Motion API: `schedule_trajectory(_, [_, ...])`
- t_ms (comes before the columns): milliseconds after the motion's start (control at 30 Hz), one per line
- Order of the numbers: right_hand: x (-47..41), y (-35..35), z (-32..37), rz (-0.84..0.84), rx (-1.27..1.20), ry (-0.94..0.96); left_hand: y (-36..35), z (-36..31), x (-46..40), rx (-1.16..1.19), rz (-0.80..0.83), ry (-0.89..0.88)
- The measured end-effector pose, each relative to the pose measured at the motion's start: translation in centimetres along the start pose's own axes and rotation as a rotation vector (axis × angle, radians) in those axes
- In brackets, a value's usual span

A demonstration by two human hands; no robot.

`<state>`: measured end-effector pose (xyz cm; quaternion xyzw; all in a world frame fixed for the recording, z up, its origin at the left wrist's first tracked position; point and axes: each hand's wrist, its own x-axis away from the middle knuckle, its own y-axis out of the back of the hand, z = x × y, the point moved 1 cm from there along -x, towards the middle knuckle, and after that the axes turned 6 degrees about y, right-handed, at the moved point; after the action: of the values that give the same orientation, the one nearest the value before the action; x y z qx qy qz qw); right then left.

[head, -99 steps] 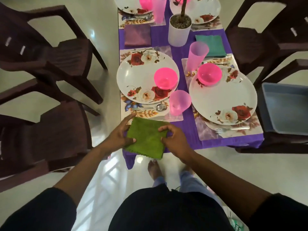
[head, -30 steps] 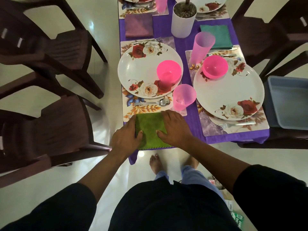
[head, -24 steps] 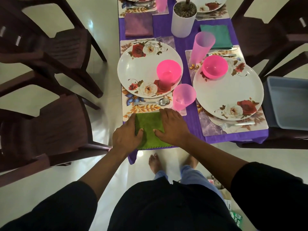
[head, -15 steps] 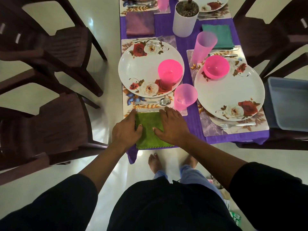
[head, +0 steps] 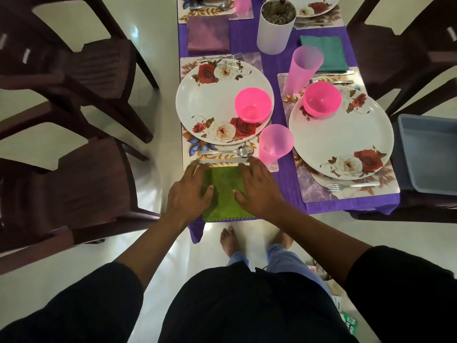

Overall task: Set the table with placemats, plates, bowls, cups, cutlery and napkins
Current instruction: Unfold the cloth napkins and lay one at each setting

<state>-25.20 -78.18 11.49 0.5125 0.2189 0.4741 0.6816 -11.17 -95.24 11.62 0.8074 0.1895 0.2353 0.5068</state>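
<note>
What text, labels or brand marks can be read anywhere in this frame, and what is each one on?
None can be read for certain.
Green packet on the floor at the lower right: white lettering, cut off by the frame edge and too blurred to read.
Knife above the green napkin: a small stamped mark at mid-handle, too small to read.
Plates, cups, bowls and placemats: floral patterns only, no lettering visible.
</note>
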Motion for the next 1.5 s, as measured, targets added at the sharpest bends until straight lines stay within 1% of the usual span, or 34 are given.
schedule_trajectory(67, [0.9, 0.2, -0.3, -0.043, -0.036, 0.053, 0.2, -0.2, 0.7, 0.006, 0.015, -0.068])
schedule_trajectory(133, [2.1, 0.3, -0.8, -0.037, -0.046, 0.108, 0.2, 0.1, 1.5, -0.015, 0.074, -0.112])
schedule_trajectory(267, [4.3, -0.3, -2.2, 0.019, 0.026, 0.166, -0.4, 1.3, 2.6, -0.100, 0.229, -0.105])
schedule_trajectory(500, [4.7, -0.5, -2.9, 0.085, 0.090, 0.168, -0.7, 1.5, 2.8, -0.149, 0.277, -0.083])
schedule_trajectory(700, [4.5, -0.2, -3.0, 0.085, 0.079, 0.177, -0.7, 0.9, 2.9, -0.180, 0.303, -0.055])
schedule_trajectory(833, [4.6, -0.1, -3.1, 0.095, 0.023, 0.173, -0.2, 0.2, 2.7, -0.187, 0.337, -0.037])
schedule_trajectory(900, [4.7, 0.0, -3.2, 0.074, -0.037, 0.171, 0.5, -0.4, 2.6, -0.147, 0.286, -0.041])
schedule_trajectory(967, [5.0, 0.5, -3.1, 0.020, -0.078, 0.166, 1.3, -1.5, 2.7, -0.066, 0.132, -0.101])
schedule_trajectory(1033, [5.6, 1.5, -3.0, -0.059, -0.108, 0.155, 2.0, -3.0, 2.7, -0.035, -0.015, -0.187])
schedule_trajectory(1067, [5.9, 2.1, -3.0, -0.096, -0.133, 0.144, 2.3, -3.9, 2.7, -0.032, -0.047, -0.226])
schedule_trajectory(1100, [6.3, 2.8, -3.1, -0.131, -0.163, 0.126, 2.8, -5.2, 2.6, -0.025, -0.034, -0.266])
schedule_trajectory(1200, [7.9, 4.9, -4.3, -0.204, -0.221, 0.061, 3.8, -10.1, 1.7, 0.007, 0.149, -0.374])
schedule_trajectory(1300, [10.2, 7.0, -6.1, -0.260, -0.223, 0.029, 4.0, -15.6, 0.6, -0.038, 0.343, -0.525])
schedule_trajectory(1400, [13.1, 9.5, -8.8, -0.294, -0.206, -0.037, 3.0, -21.3, -0.5, -0.070, 0.494, -0.652])
schedule_trajectory(1500, [17.2, 11.7, -13.1, -0.345, -0.179, -0.148, 0.9, -28.0, -1.1, -0.081, 0.592, -0.744])
